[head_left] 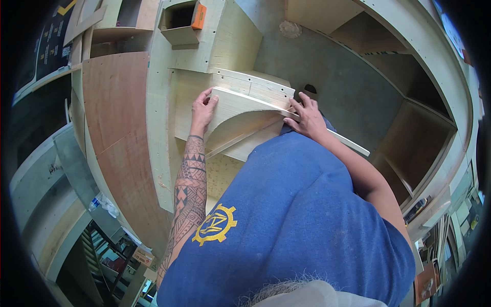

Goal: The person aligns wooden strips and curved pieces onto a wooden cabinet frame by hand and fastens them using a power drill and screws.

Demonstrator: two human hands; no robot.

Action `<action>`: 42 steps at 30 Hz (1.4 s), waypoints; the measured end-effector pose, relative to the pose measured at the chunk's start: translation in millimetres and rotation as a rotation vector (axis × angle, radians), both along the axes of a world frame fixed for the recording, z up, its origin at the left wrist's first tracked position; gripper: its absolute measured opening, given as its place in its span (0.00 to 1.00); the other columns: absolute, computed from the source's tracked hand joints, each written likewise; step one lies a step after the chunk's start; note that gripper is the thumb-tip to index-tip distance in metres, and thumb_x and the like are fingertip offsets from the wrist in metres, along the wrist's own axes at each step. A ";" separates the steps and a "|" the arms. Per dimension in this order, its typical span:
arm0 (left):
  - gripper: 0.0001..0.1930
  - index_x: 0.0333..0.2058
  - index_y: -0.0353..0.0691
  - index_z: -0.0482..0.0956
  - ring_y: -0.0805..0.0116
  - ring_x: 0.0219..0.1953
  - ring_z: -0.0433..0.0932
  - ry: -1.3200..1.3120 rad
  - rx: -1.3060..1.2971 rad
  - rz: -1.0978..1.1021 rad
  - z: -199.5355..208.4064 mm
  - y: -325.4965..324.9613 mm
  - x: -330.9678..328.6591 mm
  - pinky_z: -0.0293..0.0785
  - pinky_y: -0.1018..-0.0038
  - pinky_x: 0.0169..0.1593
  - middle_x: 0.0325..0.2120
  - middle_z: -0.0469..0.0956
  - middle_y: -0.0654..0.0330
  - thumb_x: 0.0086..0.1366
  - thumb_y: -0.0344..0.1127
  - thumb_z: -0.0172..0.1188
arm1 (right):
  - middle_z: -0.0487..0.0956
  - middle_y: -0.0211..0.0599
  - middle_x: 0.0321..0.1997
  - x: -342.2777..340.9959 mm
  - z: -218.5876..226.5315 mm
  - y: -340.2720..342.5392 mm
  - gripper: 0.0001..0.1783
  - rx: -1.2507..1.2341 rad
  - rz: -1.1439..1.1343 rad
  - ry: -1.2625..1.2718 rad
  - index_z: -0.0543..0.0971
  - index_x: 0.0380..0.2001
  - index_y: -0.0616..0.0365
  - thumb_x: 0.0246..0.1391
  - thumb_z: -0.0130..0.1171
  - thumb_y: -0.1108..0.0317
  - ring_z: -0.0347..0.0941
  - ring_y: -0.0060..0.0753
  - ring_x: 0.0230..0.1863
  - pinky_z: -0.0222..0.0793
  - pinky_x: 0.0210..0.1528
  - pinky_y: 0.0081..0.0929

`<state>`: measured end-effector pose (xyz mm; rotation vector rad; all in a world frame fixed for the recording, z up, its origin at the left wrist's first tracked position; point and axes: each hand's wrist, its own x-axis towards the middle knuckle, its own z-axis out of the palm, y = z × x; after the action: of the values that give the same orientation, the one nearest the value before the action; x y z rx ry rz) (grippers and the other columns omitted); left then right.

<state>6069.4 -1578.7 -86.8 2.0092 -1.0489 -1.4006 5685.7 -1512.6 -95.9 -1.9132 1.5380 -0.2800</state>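
A pale plywood board (232, 105) with a curved cut-out along its near edge lies crosswise in front of my body. Its left end is gripped by my left hand (202, 110), thumb on the near face and fingers over the top corner. Where the board narrows into a strip, my right hand (308, 118) pinches it between thumb and fingers. The strip runs on to the right past my forearm. Just behind the board stands a pale wooden box-like piece (266, 86) with screw holes along its top edge. Below the curve, a thin wooden strip (245, 136) slants across.
An open cardboard box (180, 36) with an orange box (199, 17) sits on the pale wooden unit. A reddish-brown panel (117, 107) curves along the left. Crumpled plastic (290, 29) lies on the grey floor (353, 77). Curved open shelving (417, 138) lines the right.
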 end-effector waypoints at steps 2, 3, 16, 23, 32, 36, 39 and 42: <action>0.23 0.65 0.41 0.78 0.75 0.50 0.80 -0.025 -0.007 0.001 -4.6 3.9 5.9 0.77 0.75 0.56 0.51 0.85 0.60 0.73 0.32 0.67 | 0.68 0.57 0.71 6.0 6.3 -8.2 0.39 -0.121 0.004 0.047 0.75 0.67 0.51 0.54 0.75 0.51 0.66 0.63 0.67 0.71 0.67 0.52; 0.24 0.65 0.41 0.79 0.75 0.50 0.80 -0.040 -0.008 -0.002 -6.2 5.4 9.7 0.77 0.75 0.56 0.51 0.85 0.60 0.73 0.32 0.68 | 0.70 0.53 0.71 10.1 8.4 -14.4 0.38 -0.161 0.047 0.007 0.76 0.66 0.50 0.55 0.74 0.51 0.66 0.61 0.67 0.72 0.66 0.52; 0.26 0.67 0.51 0.78 0.72 0.51 0.78 -0.155 -0.072 -0.205 14.1 -11.1 -0.7 0.76 0.73 0.57 0.52 0.81 0.59 0.71 0.36 0.69 | 0.79 0.43 0.41 41.5 -11.0 -29.0 0.07 -0.110 0.285 -0.085 0.80 0.39 0.57 0.62 0.55 0.69 0.80 0.48 0.46 0.81 0.42 0.46; 0.24 0.65 0.54 0.79 0.70 0.48 0.77 -0.158 -0.032 -0.318 14.1 -14.5 8.6 0.76 0.71 0.56 0.46 0.80 0.62 0.72 0.39 0.68 | 0.79 0.43 0.41 42.8 -9.9 -27.7 0.07 -0.107 0.261 -0.094 0.80 0.41 0.56 0.62 0.57 0.68 0.80 0.48 0.46 0.82 0.42 0.46; 0.22 0.61 0.54 0.80 0.67 0.45 0.78 -0.161 -0.022 -0.341 11.2 -17.8 11.8 0.78 0.69 0.53 0.45 0.80 0.57 0.70 0.38 0.68 | 0.79 0.43 0.43 41.6 -3.4 -25.8 0.09 -0.026 0.229 -0.152 0.80 0.44 0.55 0.65 0.58 0.65 0.80 0.48 0.49 0.81 0.44 0.48; 0.22 0.62 0.53 0.80 0.67 0.44 0.78 -0.178 -0.039 -0.342 6.7 -13.5 16.1 0.78 0.69 0.53 0.44 0.79 0.58 0.70 0.38 0.68 | 0.79 0.43 0.43 44.2 5.8 -26.7 0.10 -0.057 0.243 -0.149 0.80 0.43 0.56 0.64 0.60 0.63 0.80 0.47 0.49 0.81 0.45 0.46; 0.22 0.62 0.53 0.80 0.68 0.44 0.78 -0.148 -0.033 -0.341 8.8 -15.5 14.6 0.78 0.69 0.53 0.44 0.80 0.57 0.70 0.38 0.68 | 0.79 0.43 0.42 45.4 -4.4 -25.7 0.10 -0.062 0.239 -0.136 0.80 0.40 0.57 0.64 0.61 0.62 0.80 0.48 0.48 0.81 0.44 0.45; 0.22 0.62 0.53 0.80 0.67 0.45 0.78 -0.154 -0.014 -0.334 10.2 -15.3 13.8 0.78 0.69 0.53 0.45 0.80 0.57 0.70 0.38 0.68 | 0.78 0.43 0.41 46.6 -7.0 -23.4 0.08 -0.122 0.248 -0.119 0.79 0.38 0.57 0.62 0.62 0.64 0.80 0.48 0.47 0.80 0.43 0.45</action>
<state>6083.2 -1593.9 -76.5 2.0250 -1.5147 -1.4070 5732.3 -1536.0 -103.0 -2.1172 1.2168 -0.3772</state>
